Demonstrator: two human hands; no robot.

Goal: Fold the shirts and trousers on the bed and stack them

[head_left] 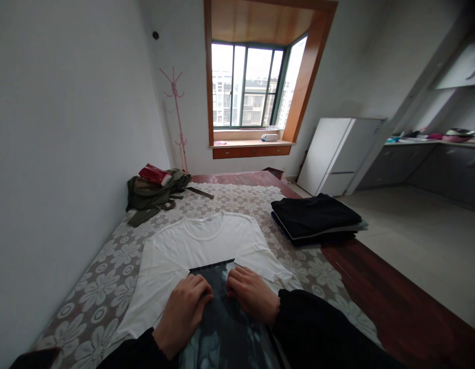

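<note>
A white T-shirt [206,246] lies spread out on the bed, its round neckline at the far end. A dark printed panel [222,328] covers its near part, and the sleeve corners meet this panel's upper edge. My left hand [187,302] rests on the left of the panel with its fingers curled and pressed together on the cloth. On the other side my right hand [250,292] is closed in the same way at the panel's upper right. The fingertips of both hands are partly hidden.
A stack of folded dark clothes [317,218] sits at the bed's right edge. To the far left lie a green backpack [156,189] and a red packet [155,174]. The patterned bed cover [102,287] lies over a dark red base [394,292]. A dark object [35,359] shows bottom left.
</note>
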